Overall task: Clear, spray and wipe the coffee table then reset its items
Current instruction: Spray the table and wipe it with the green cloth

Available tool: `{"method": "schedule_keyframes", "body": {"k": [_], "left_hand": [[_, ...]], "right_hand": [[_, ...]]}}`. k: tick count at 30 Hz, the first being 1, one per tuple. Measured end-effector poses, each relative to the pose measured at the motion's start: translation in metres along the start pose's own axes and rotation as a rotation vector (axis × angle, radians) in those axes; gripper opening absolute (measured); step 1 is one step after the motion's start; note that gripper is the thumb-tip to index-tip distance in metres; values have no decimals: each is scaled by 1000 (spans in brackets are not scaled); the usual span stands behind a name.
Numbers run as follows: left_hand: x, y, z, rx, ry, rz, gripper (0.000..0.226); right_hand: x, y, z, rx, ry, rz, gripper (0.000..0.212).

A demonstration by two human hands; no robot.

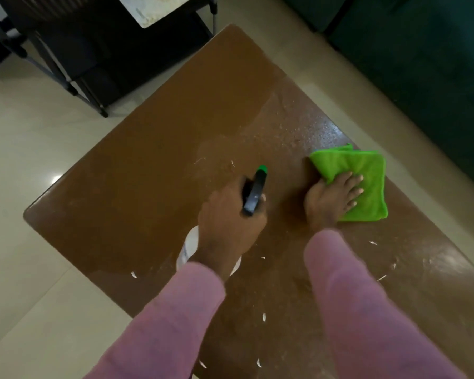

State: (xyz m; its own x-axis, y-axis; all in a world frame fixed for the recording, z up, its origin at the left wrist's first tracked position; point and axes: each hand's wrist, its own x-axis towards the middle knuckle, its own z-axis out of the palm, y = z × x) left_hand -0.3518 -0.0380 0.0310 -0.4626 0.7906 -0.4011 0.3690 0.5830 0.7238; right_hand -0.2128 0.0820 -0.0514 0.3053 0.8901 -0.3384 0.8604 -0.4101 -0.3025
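The brown coffee table (pixel 153 149) fills the middle of the view, with wet spray droplets and small white scraps scattered over its near and right parts. My left hand (pixel 227 222) grips a spray bottle (pixel 255 192) with a black trigger head and green nozzle pointing away from me; its white body shows below my wrist. My right hand (pixel 331 198) lies flat, fingers spread, pressing on a folded bright green cloth (pixel 364 170) near the table's right edge. Both arms wear pink sleeves.
Pale tiled floor (pixel 19 149) surrounds the table. A dark metal-legged stand (pixel 74 64) with a light top stands beyond the far left corner. A dark green sofa (pixel 427 64) runs along the right side.
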Motion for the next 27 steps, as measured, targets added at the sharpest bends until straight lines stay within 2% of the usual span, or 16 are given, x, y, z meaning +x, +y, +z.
{"method": "schedule_keyframes", "body": {"k": [1, 3, 6, 9, 11, 13, 17, 19, 21, 25, 27], "left_hand": [[-9, -10, -3, -16, 28, -2, 10], [-27, -29, -7, -40, 87, -36, 10], [-47, -46, -7, -95, 173, -67, 7], [-56, -49, -6, -108, 174, -50, 15], [-55, -48, -6, -96, 165, -58, 16], [-54, -49, -7, -98, 174, -60, 17], [-56, -51, -5, -84, 210, -17, 32], [-58, -50, -3, -62, 220, 25, 35], [-60, -49, -3, -64, 214, 39, 30], [-60, -52, -9, -111, 238, -10, 24], [-59, -52, -12, -142, 262, -25, 21]], "right_hand": [[17, -12, -5, -22, -6, -7, 63], [36, -34, -6, -103, -39, -157, 61], [23, -47, 10, -240, -141, -533, 64], [-3, -24, 15, -336, -238, -919, 69], [4, -10, 3, -387, -285, -1069, 72], [31, -15, -7, -413, -293, -1044, 72], [71, -75, 3, -342, -244, -736, 65], [71, -95, 12, -318, -231, -689, 63], [52, -91, 18, -342, -254, -800, 66], [3, -37, 15, -464, -425, -1265, 74], [21, -29, 8, -539, -453, -1306, 72]]}}
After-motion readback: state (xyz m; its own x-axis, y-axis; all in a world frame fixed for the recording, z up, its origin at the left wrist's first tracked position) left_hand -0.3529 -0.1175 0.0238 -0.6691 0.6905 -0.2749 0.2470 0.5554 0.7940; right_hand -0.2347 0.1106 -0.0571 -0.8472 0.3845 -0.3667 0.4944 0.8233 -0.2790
